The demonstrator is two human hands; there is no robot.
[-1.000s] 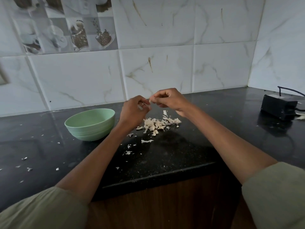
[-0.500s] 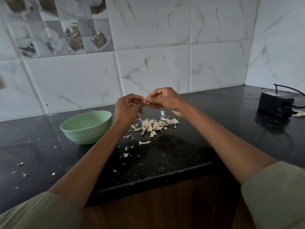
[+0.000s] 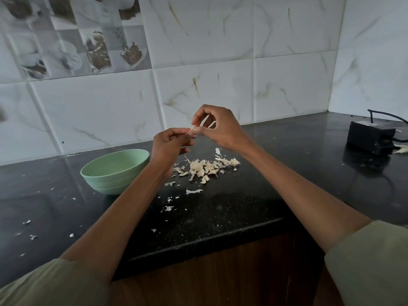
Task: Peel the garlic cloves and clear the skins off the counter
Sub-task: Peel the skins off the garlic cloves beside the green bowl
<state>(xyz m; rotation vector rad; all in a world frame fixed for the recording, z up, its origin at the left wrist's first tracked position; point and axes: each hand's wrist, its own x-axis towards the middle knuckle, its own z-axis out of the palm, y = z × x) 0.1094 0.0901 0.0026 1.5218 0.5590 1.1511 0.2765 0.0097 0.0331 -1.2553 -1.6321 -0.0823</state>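
Note:
Both hands are raised above the black counter (image 3: pixel 254 199), meeting fingertip to fingertip. My left hand (image 3: pixel 169 145) holds a small pale garlic clove (image 3: pixel 191 133) in curled fingers. My right hand (image 3: pixel 217 127) pinches the clove's skin at its tip with thumb and forefinger. Below them lies a pile of garlic cloves and skins (image 3: pixel 205 167) on the counter. Loose skin flakes (image 3: pixel 192 191) are scattered toward the front edge and to the left.
A pale green bowl (image 3: pixel 114 170) stands left of the pile; its inside is hidden. A black box with a cable (image 3: pixel 371 138) sits at the far right by the tiled wall. The counter's front edge (image 3: pixel 205 239) runs above a wooden cabinet.
My right hand has lifted slightly and its fingers have spread open a little above the clove. The left hand keeps its hold; the view has shifted slightly.

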